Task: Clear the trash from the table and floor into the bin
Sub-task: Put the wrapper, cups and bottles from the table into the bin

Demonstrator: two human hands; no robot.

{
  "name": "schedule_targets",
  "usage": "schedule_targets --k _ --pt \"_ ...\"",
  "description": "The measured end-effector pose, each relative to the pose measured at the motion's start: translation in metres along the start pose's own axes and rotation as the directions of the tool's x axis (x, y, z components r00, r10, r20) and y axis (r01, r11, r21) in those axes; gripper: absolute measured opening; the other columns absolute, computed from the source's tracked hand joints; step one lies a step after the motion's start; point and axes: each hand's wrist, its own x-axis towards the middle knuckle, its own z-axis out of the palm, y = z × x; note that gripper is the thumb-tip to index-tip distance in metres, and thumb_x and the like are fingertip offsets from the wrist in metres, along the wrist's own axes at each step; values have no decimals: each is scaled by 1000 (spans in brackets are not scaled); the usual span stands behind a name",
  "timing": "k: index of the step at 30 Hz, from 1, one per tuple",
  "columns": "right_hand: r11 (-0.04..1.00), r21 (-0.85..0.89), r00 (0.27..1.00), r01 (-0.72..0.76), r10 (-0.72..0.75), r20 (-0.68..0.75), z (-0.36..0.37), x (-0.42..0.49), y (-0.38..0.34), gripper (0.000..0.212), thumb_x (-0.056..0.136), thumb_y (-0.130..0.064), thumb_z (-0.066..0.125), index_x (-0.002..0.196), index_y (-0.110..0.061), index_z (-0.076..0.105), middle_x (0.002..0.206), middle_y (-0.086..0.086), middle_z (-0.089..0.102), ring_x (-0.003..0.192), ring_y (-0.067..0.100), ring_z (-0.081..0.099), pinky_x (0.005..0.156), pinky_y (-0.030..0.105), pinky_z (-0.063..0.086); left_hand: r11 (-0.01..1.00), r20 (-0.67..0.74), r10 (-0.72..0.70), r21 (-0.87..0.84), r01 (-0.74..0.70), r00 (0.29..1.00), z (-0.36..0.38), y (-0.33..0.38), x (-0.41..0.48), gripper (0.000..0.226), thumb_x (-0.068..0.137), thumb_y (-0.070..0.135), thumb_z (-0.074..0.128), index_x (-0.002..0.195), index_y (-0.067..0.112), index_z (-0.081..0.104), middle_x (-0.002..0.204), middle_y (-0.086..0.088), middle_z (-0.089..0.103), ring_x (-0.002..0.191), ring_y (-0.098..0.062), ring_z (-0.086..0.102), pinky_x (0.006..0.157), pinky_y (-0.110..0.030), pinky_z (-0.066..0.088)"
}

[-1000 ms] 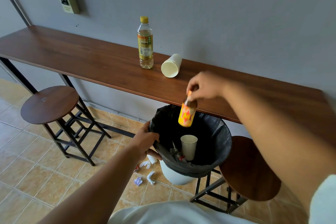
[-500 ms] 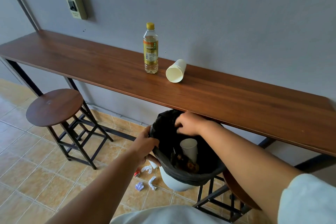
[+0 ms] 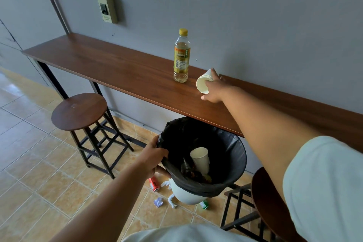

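Right hand fingers spread around tipped paper cup on table; left hand gripped bin rim.

Smooth, satin-finished wood on the tabletop and the round stool seat, over matt black metal legs. Clear glossy plastic for the bottle, matt paper for the tipped cup, thin shiny black plastic lining the bin, glazed tile on the floor
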Motion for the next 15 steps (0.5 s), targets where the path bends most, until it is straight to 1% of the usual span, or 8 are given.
schedule_targets --k 5,7,8,10,12,13,14,15 --pt "993 101 998 -67 68 0 9 19 0 101 83 -47 67 157 -10 7 167 6 -5 143 41 29 112 45 36 1000 -3 6 -14 -6 1000 -7 2 -3 69 86 -17 50 135 32 46 121 -12 57 99 -41 66 74 -66 57" --pt "985 171 993 -36 55 -105 12 16 0 88 86 -34 68 153 -2 20 166 7 4 138 39 38 111 43 38 1000 -6 7 -21 -7 1000 -8 1 -2 72 86 -17 50 138 32 46 123 -12 57 99 -42 67 73 -66 58" --pt "980 198 978 11 31 -209 13 12 0 76 88 -25 66 148 2 30 164 9 12 135 39 42 111 43 39 1000 -9 8 -27 -8 1000 -8 1 -1 72 85 -17 49 138 32 45 122 -12 57 98 -43 67 73 -66 58" --pt "969 214 896 120 -14 -443 10 -1 1 50 89 -12 58 135 6 48 156 14 34 126 40 51 107 45 44 999 -13 8 -35 -9 1000 -8 1 0 73 86 -18 49 139 32 45 120 -11 57 98 -42 67 74 -67 57" --pt "941 247 786 233 -33 -618 4 -18 3 36 91 -7 55 124 6 62 141 18 54 119 40 58 103 42 47 999 -11 8 -42 -8 1000 -9 1 1 73 86 -18 50 140 31 44 121 -11 57 98 -42 66 74 -67 57" --pt "916 280 747 287 -31 -664 0 -28 3 31 91 -5 56 119 5 67 132 18 63 114 37 62 101 38 48 999 -11 6 -43 -6 1000 -9 2 1 73 86 -18 50 140 31 44 120 -10 57 98 -42 66 74 -67 57" --pt "881 336 741 334 -25 -671 -1 -36 3 26 90 -3 59 112 2 72 121 15 70 108 33 66 97 32 49 999 -13 3 -42 -3 1000 -9 2 1 73 86 -18 49 140 31 44 120 -10 57 98 -41 66 74 -67 57" --pt "836 411 773 364 -25 -634 -1 -43 3 22 88 -2 62 106 -1 75 110 9 74 99 26 68 91 27 49 999 -14 1 -41 -1 1000 -9 2 1 73 86 -18 49 140 31 44 120 -10 57 99 -41 66 74 -67 57"
